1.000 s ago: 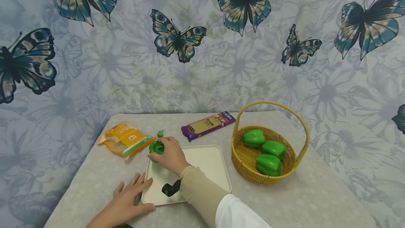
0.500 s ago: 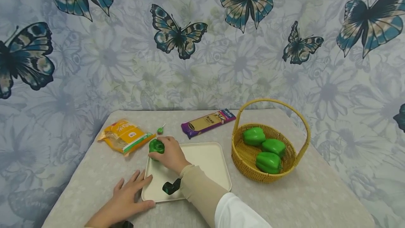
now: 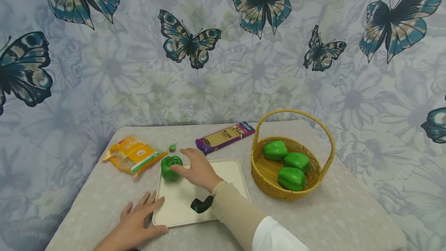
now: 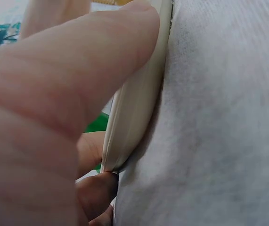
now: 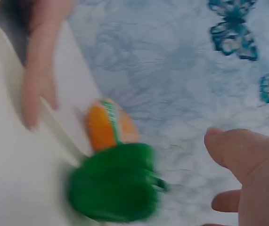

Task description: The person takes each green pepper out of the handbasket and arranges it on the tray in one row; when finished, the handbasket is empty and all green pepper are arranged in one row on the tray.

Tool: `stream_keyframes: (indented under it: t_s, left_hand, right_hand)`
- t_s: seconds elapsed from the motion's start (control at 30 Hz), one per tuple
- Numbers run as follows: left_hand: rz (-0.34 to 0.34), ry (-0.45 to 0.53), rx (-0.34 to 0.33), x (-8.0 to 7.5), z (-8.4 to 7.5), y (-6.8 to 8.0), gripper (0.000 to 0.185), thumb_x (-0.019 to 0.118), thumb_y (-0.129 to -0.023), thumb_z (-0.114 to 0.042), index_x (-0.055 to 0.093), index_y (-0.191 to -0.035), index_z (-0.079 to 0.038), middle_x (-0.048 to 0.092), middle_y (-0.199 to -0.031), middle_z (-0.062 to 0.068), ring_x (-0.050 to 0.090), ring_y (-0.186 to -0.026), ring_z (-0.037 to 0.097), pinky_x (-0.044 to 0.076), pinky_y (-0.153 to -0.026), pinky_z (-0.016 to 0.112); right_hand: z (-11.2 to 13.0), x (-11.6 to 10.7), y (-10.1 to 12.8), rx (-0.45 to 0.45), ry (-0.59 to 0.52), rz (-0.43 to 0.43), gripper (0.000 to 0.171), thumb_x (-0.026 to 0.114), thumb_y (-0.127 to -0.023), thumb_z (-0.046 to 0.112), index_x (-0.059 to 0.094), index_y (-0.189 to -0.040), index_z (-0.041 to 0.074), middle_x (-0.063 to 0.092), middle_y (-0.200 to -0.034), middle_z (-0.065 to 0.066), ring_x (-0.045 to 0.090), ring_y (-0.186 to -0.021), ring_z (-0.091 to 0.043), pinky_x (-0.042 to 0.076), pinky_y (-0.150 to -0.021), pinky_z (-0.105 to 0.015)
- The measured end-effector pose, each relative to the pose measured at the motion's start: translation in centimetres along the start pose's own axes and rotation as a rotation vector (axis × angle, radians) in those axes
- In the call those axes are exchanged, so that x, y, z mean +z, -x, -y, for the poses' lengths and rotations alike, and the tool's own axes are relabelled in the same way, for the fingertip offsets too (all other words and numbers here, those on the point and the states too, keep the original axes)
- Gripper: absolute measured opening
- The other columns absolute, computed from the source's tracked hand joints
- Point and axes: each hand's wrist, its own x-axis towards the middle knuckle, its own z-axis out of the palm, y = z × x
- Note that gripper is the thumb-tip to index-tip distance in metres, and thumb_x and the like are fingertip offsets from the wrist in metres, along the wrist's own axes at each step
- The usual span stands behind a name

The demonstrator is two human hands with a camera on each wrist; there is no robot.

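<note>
Green pepper [image 3: 171,167] sits on the far left corner of the cream tray [image 3: 226,173], stem end up, its squat body about as tall as wide, so there is no strong long axis to speak of. In the right wrist view it is blurred, and the exact lean of the stem [image 5: 158,182] is hard to read.

Right hand [image 3: 196,169] is just to the right of it, fingers loosely spread and holding nothing. A fingertip looks to be at the pepper's right flank; whether it touches or stands a hair off, I can't tell. The pepper lies to the left and slightly far of that hand, so the right hand is clearly the nearer one.

Left hand [image 3: 136,224] lies flat on the counter [image 3: 348,212] at the tray's near left corner, fingers straight, thumb [image 4: 54,94] pressed along the tray's edge [image 4: 134,108]. It grips nothing, only steadies.

Further out: an orange packet [image 3: 132,155] to the left of the pepper, a small green lollipop [image 3: 172,146] just beyond it, a purple packet [image 3: 224,137] at the far edge, and on the right a wicker basket [image 3: 259,169] with three more green peppers [image 3: 285,162].
</note>
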Motion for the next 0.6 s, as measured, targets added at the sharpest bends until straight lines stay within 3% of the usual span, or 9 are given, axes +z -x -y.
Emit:
stream_keyframes:
  t_s: [0.13,0.2,0.3,0.47,0.6]
  left_hand:
    - [0.034,0.042,-0.007,0.4,-0.3,0.0,0.09,0.06,-0.069,-0.072,0.044,-0.14,-0.019,0.028,-0.147,0.018,0.013,-0.136,0.043,-0.002,-0.094,0.069]
    - [0.034,0.046,-0.005,0.6,-0.4,-0.1,0.09,0.06,-0.069,-0.072,0.044,-0.14,-0.019,0.028,-0.147,0.018,0.013,-0.136,0.042,-0.002,-0.094,0.068]
    - [0.037,0.053,-0.002,0.6,-0.3,-0.1,0.09,0.06,-0.069,-0.071,0.044,-0.14,-0.018,0.027,-0.147,0.019,0.012,-0.136,0.043,-0.003,-0.094,0.068]
    - [0.025,0.026,-0.009,0.4,0.1,0.0,0.09,0.059,-0.069,-0.073,0.044,-0.14,-0.021,0.027,-0.148,0.017,0.013,-0.137,0.042,0.0,-0.093,0.069]
    - [0.001,-0.001,-0.005,0.2,0.2,0.2,0.09,0.059,-0.068,-0.073,0.045,-0.139,-0.021,0.029,-0.148,0.016,0.015,-0.136,0.041,0.003,-0.093,0.069]
  right_hand:
    - [-1.4,-5.6,1.6,-0.049,-0.058,-0.102,0.04,0.052,-0.091,0.05,0.064,-0.114,0.019,0.064,-0.1,0.007,0.06,-0.09,-0.01,0.05,-0.075,-0.03]
    - [-2.3,-8.8,2.5,-0.069,-0.07,-0.124,0.027,0.054,-0.092,0.044,0.069,-0.098,0.023,0.063,-0.079,0.009,0.057,-0.069,-0.008,0.048,-0.06,-0.026]
    - [-3.7,-13.6,3.9,-0.036,-0.056,-0.109,0.027,0.053,-0.092,0.042,0.067,-0.076,0.025,0.056,-0.062,0.007,0.05,-0.053,-0.011,0.043,-0.048,-0.028]
    - [-6.8,-19.7,5.8,0.224,-0.136,-0.061,0.037,0.053,-0.092,0.038,0.061,-0.066,0.014,0.056,-0.059,-0.009,0.053,-0.05,-0.024,0.044,-0.046,-0.035]
    - [-10.5,-22.0,6.3,0.388,-0.065,-0.146,0.037,0.05,-0.092,0.038,0.06,-0.072,0.009,0.059,-0.067,-0.019,0.057,-0.055,-0.028,0.046,-0.051,-0.039]
